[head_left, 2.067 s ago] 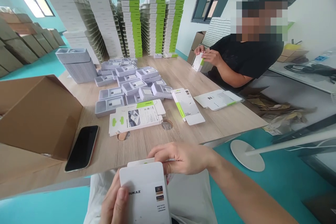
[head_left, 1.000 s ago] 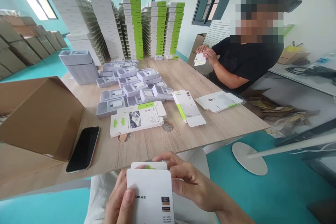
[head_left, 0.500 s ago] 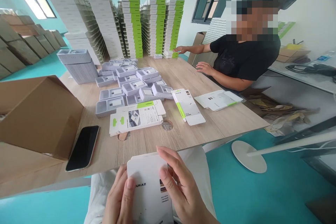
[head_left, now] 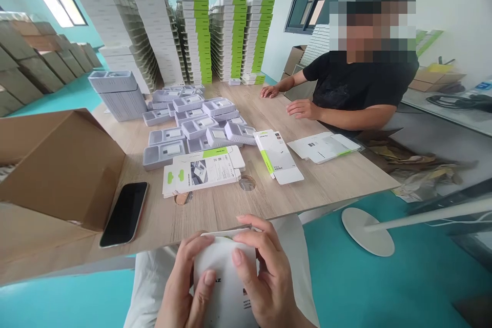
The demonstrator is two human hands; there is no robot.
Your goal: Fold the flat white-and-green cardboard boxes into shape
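Note:
Between my hands, over my lap at the table's front edge, is a white printed carton [head_left: 225, 261]. My left hand [head_left: 188, 277] grips its left side, thumb on the front face and fingers curled over the top left corner. On the right side my right hand [head_left: 265, 271] holds it, thumb on the face and fingers bent at the top edge. The top edge bulges a little under my fingers. What is inside or behind the carton is hidden. Flat white and green cartons [head_left: 203, 171] lie on the table just beyond, with another flat carton [head_left: 279, 156] to their right.
Grey plastic trays [head_left: 200, 125] are heaped mid-table. Tall stacks of white and green boxes [head_left: 200, 41] stand behind. A brown cardboard box [head_left: 65, 169] and a phone [head_left: 125, 212] are at left. A co-worker [head_left: 357, 82] sits at right, hands on the table.
My left fingers have come up over the carton's top edge, and both thumbs press its face. The co-worker's far hand has moved from the box stack down to the table.

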